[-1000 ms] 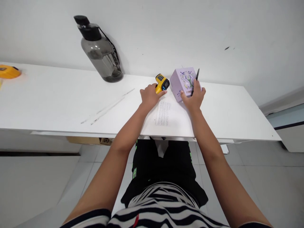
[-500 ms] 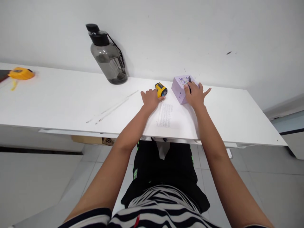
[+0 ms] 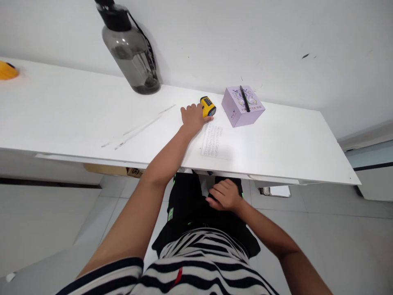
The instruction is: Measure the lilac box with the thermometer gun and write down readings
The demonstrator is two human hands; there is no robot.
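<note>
My left hand (image 3: 193, 117) is closed round a small yellow-and-black handheld device (image 3: 208, 106) on the white tabletop. The device has a dark label on top and a bluish spot on the end facing me; the fingers partly cover it. To its right stands a lilac box (image 3: 245, 116) with a printed lid, and a black pen (image 3: 245, 98) lies across the top. My right hand (image 3: 225, 194) hangs over my lap, below the table's front edge. Its fingers are curled in and nothing shows in them.
A grey translucent water bottle (image 3: 132, 59) with a black cap stands by the wall. At the far left edge is part of a yellow-orange object (image 3: 7, 71). Faint print (image 3: 212, 140) and dark streaks (image 3: 138, 127) mark the white table (image 3: 67, 110).
My right hand has let go of the pen on the box and drawn back down to my lap. My left hand stays on the yellow device. The view has shifted slightly.
</note>
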